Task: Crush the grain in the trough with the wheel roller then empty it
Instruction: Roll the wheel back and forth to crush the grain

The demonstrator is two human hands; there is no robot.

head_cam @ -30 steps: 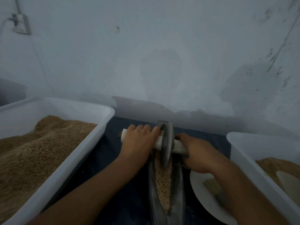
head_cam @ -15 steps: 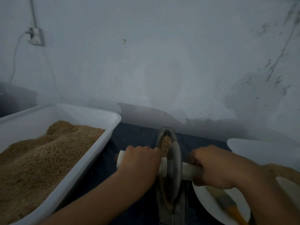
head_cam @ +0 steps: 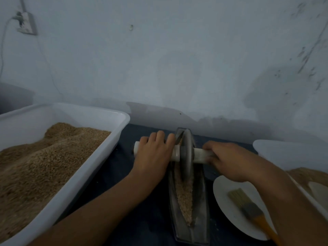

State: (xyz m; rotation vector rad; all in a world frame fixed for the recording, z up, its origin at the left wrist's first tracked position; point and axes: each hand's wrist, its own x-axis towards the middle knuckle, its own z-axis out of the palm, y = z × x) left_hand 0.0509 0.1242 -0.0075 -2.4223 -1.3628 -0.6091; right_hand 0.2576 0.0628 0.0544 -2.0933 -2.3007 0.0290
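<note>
Trough [head_cam: 201,215]: long metal boat on the dark table [head_cam: 138,206], long axis running straight away toward the wall, grain [head_cam: 185,199] down its middle.
Wheel roller [head_cam: 186,153]: disc upright in the far half, white axle crosswise.
Left hand [head_cam: 153,155]: wrapped over the left axle end.
Right hand [head_cam: 229,161]: gripping the right end, blurred.
Hidden: trough's far tip behind the disc.

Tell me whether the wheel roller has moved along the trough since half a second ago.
Yes. The wheel roller has rolled away from the person, toward the far tip of the trough by the wall.
</note>
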